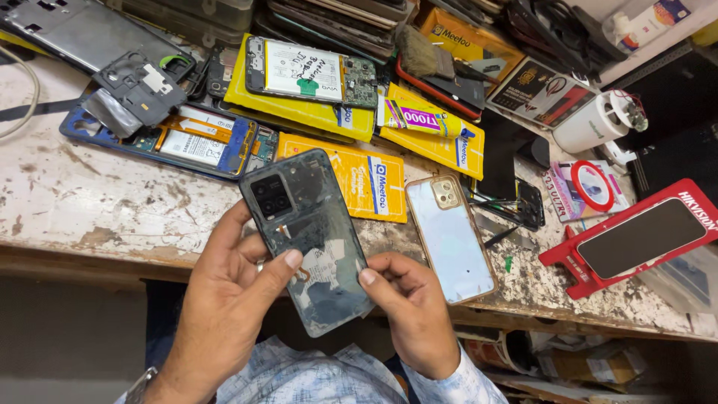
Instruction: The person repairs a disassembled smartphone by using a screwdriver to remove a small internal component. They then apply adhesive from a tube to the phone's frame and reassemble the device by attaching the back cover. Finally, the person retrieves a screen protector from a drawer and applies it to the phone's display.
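Observation:
My left hand (pixel 232 299) and my right hand (pixel 407 307) both hold a dark back cover of a phone (pixel 307 232), tilted over the front edge of the worn workbench (pixel 97 202). The cover shows its camera cut-out at the upper left and patches of pale residue lower down. My left thumb presses on its middle, and my right thumb rests against its right edge. Just right of my right hand, a phone with a pale back and gold rim (pixel 452 239) lies flat on the bench.
An opened blue phone (pixel 187 142) and a second opened phone on yellow packets (pixel 310 71) lie behind. A glue tube (pixel 422 118), a brush (pixel 419 49), a red phone stand (pixel 636 239) and a white cylinder (pixel 598 123) crowd the right side.

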